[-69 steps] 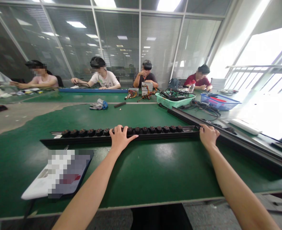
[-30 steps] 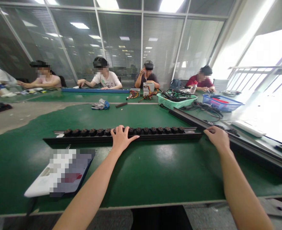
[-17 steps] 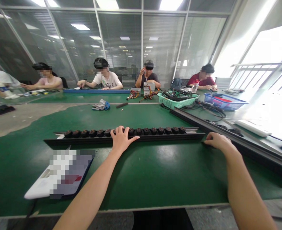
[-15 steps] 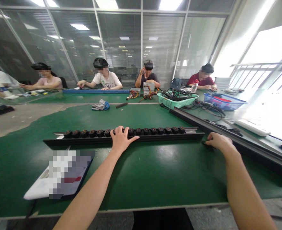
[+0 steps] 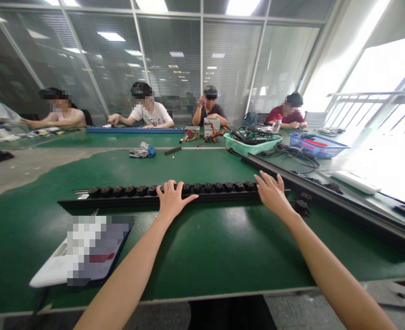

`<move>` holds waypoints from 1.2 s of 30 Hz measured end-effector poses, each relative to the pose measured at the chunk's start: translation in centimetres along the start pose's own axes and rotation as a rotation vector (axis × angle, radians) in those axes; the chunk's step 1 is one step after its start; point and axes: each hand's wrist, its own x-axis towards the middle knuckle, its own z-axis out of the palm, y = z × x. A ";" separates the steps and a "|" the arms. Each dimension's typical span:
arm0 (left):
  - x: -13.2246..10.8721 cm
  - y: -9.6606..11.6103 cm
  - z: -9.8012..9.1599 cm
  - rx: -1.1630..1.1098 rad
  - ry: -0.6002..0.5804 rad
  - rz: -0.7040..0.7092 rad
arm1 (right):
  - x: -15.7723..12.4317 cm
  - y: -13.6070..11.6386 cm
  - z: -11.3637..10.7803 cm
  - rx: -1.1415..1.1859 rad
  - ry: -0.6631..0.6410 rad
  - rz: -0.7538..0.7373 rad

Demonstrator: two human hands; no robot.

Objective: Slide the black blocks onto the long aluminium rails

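One long black rail (image 5: 219, 197) with round-topped pieces (image 5: 207, 187)

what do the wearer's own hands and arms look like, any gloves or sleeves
The left hand and right hand are ungloved. The left forearm and right forearm are bare as far as they show: no sleeves, watches, bracelets, cables or markings visible.

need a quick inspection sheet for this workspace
Surface: green table, glossy with reflections
Job's things: black rail carrying a row of dark round parts; another dark part lies beside an angled rail
Clutter: gray-blue cloth bundle, dark strip
Hands: left hand spread on the black rail; right hand open at its right end, contact unclear
Cables: dark cables beside green basket
Surroundings: seated people, glass partition
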 end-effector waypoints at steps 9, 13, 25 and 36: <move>-0.1 -0.1 -0.1 0.023 0.005 0.013 | -0.2 0.2 1.9 0.029 -0.027 0.084; -0.1 -0.1 -0.1 0.013 0.008 0.013 | -0.2 0.3 1.9 0.105 -0.021 0.161; -0.1 0.0 -0.1 0.010 0.010 0.012 | -0.3 0.9 2.5 0.125 0.010 0.127; -0.1 -0.1 -0.2 -0.002 0.010 0.006 | -0.4 1.0 2.8 0.142 0.035 0.126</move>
